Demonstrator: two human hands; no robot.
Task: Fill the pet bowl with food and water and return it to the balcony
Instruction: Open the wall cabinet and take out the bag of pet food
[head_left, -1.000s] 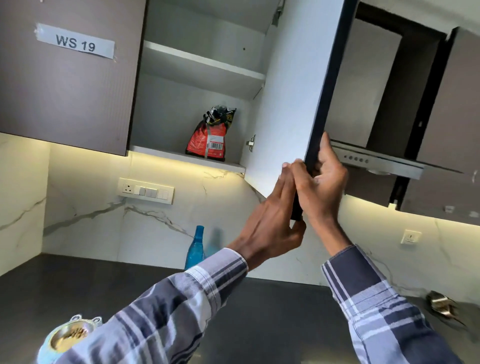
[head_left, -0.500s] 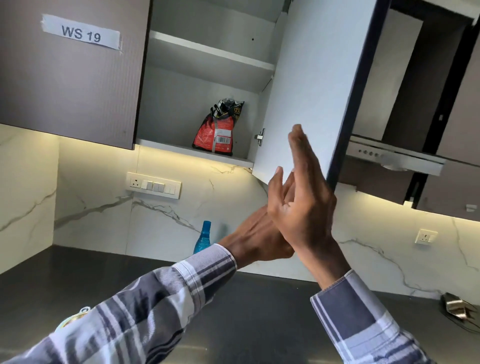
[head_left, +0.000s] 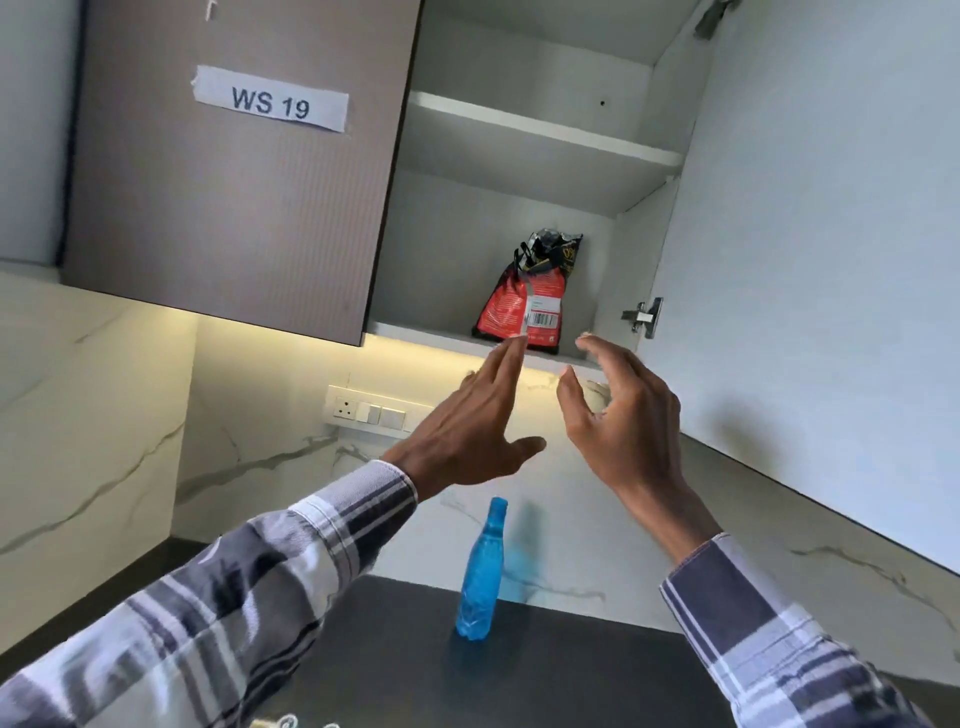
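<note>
Head camera view shows two hands reaching up, both empty with fingers spread apart. Nearest, below the hands, one blue bottle (head_left: 480, 577) stands upright on the dark counter (head_left: 519, 686). The left hand (head_left: 470, 426) points its fingers up and forward. The right hand (head_left: 623, 415) is curled a little, like a cup, thumb apart from the fingers. Farther off, just above and between the fingertips, one red and black food bag (head_left: 524, 306) stands tall on the bottom shelf (head_left: 426, 332) of the open cupboard. Its long side goes up and down. Both hands are close to it, the left fingertips look nearest, almost at its bottom corner, not touching yet. One open door (head_left: 831, 260) hangs to the right of the right hand. I cannot see the pet bowl.
</note>
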